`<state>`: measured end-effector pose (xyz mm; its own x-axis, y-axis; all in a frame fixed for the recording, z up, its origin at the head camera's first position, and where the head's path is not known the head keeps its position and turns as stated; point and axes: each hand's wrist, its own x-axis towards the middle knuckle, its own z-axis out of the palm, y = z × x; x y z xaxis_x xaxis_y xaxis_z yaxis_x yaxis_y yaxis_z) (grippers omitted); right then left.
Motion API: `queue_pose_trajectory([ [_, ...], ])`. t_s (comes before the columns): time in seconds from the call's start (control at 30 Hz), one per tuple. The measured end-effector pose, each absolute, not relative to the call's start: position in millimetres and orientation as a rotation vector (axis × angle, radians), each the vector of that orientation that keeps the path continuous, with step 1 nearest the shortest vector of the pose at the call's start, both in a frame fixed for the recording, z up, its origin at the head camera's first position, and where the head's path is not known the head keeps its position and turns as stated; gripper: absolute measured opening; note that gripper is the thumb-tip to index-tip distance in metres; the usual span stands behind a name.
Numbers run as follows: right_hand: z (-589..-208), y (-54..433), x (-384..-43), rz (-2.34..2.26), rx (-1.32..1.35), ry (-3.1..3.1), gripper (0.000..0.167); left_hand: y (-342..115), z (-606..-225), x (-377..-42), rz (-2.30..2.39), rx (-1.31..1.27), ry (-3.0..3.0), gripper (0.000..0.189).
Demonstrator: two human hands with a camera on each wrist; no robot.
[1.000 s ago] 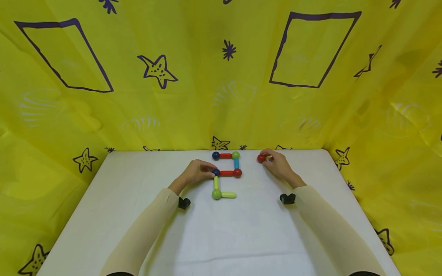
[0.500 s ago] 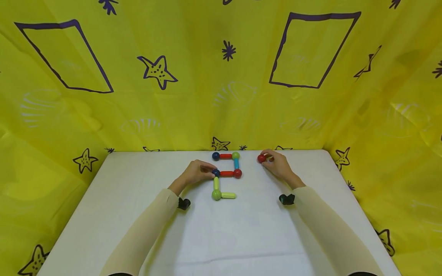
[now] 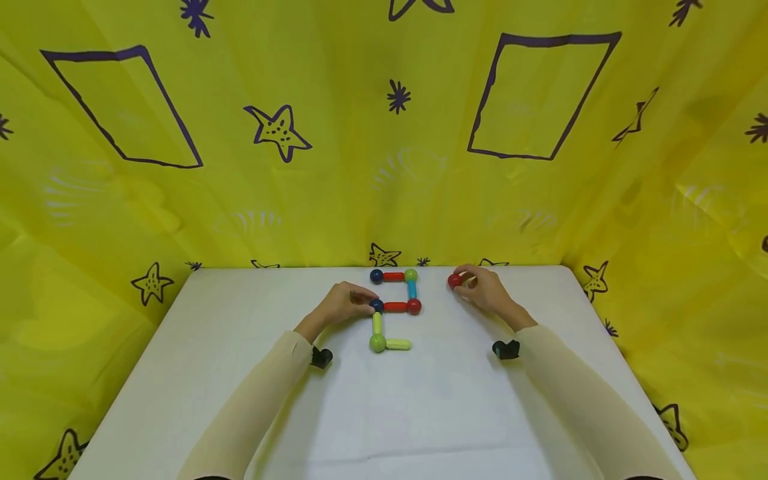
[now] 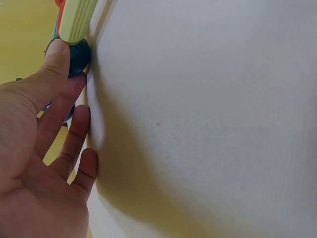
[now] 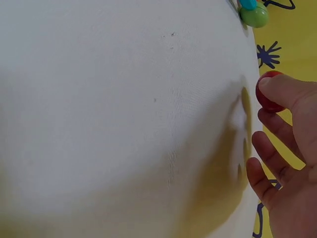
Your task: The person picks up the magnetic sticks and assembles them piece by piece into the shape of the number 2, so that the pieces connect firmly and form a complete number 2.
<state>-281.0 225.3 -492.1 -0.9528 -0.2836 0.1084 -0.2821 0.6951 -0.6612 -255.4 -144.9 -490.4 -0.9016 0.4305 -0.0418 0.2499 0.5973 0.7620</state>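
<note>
My left hand (image 3: pixel 343 303) pinches a dark blue ball (image 4: pixel 79 57) between thumb and fingers, low over the white tabletop. That ball is a corner of a flat figure made of balls and short rods. A red rod (image 3: pixel 395 307) runs right from it to a red corner ball (image 3: pixel 414 307). Toward me, a pale green rod (image 3: pixel 377 324) links it to a green ball (image 3: pixel 377 343), with another pale green rod (image 3: pixel 399 345) pointing right. To the right of the figure, my right hand (image 3: pixel 485 289) holds a separate red ball (image 5: pixel 270 91) by thumb and fingertips.
The figure's far side has a blue rod (image 3: pixel 412 289), a light green ball (image 3: pixel 411 275), a red rod (image 3: pixel 394 277) and a dark blue end ball (image 3: pixel 376 276). A yellow patterned cloth (image 3: pixel 336 200) rises behind and beside the white tabletop (image 3: pixel 420 413).
The head view has tipped slightly, so everything sits a little lower in it. Both hands keep their grip on their balls, and the figure keeps its shape.
</note>
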Motion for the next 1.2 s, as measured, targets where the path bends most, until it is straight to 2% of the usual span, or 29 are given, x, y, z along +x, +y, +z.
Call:
queue_pose_trajectory([
  [0.23,-484,229,-272,-1.147,-0.564,2.867,0.029,-145,-492,-255,1.206,0.552,2.6,0.027],
  [0.67,-467,224,-236,-1.306,-0.701,2.737,0.033,-145,-493,-254,1.203,0.602,2.612,0.029],
  [1.2,-471,204,-212,-1.367,-0.792,2.665,0.033,-145,-493,-255,1.203,0.566,2.619,0.029],
])
